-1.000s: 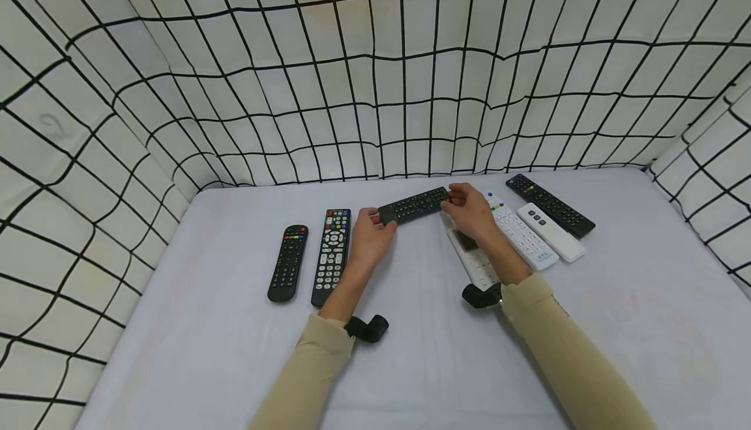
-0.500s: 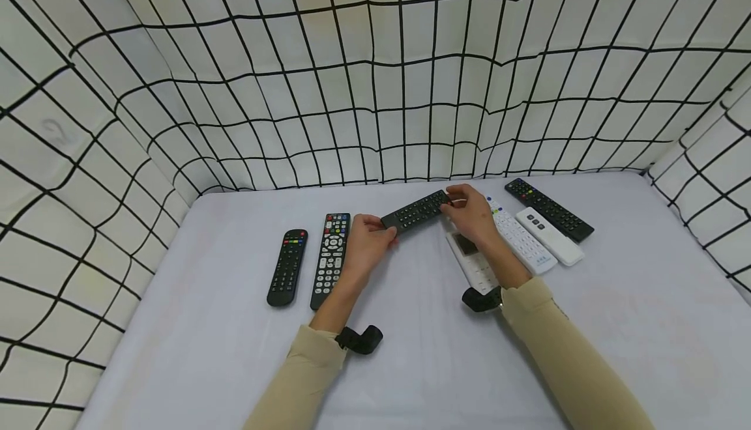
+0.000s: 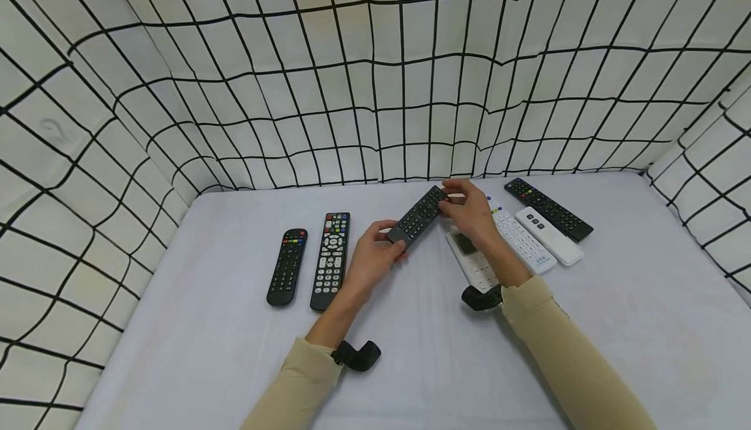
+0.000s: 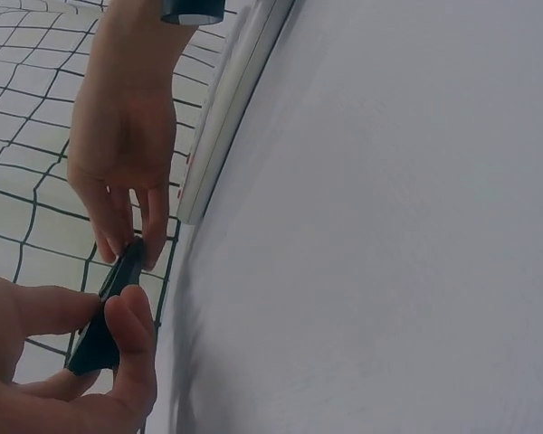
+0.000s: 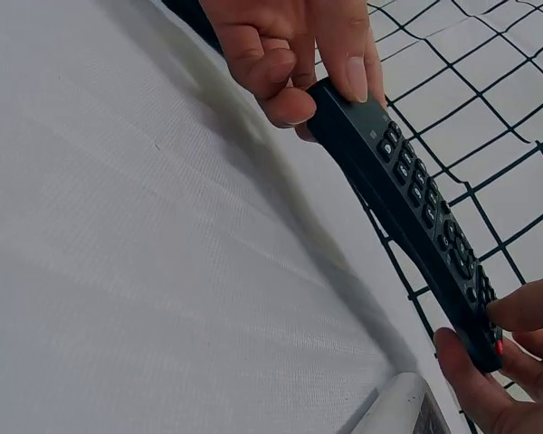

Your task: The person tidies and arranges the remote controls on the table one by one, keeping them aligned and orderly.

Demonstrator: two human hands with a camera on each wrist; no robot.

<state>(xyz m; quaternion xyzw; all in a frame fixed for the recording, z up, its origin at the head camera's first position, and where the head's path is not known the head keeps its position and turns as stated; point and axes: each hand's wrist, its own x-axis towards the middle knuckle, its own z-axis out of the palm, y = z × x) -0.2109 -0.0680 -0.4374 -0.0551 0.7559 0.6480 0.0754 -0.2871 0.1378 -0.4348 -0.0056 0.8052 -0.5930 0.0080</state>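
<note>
- I hold a black remote (image 3: pixel 418 220) off the table (image 3: pixel 411 352) with both hands, its keys facing up, its length running from near left to far right.
- My left hand (image 3: pixel 371 259) pinches the near end of it, thumb on the keypad side and fingers curled underneath.
- My right hand (image 3: pixel 469 212) pinches the far end, fingertips (image 5: pixel 353 72) on top and thumb along the edge.
- The held remote hangs over the middle of the table, between two groups of remotes.
- To the left lie a short black remote (image 3: pixel 287 265) and, just beside it, a longer black remote with white keys (image 3: pixel 331 257), both lengthwise.
- To the right, under my right wrist, lies a white remote with a screen (image 3: pixel 469 260); beyond it a white keypad remote (image 3: pixel 519 234), a small white remote (image 3: pixel 548 234) and a long black remote (image 3: pixel 548 208), side by side.
- A grid-patterned cloth (image 3: pixel 375 78) walls the table on three sides.
</note>
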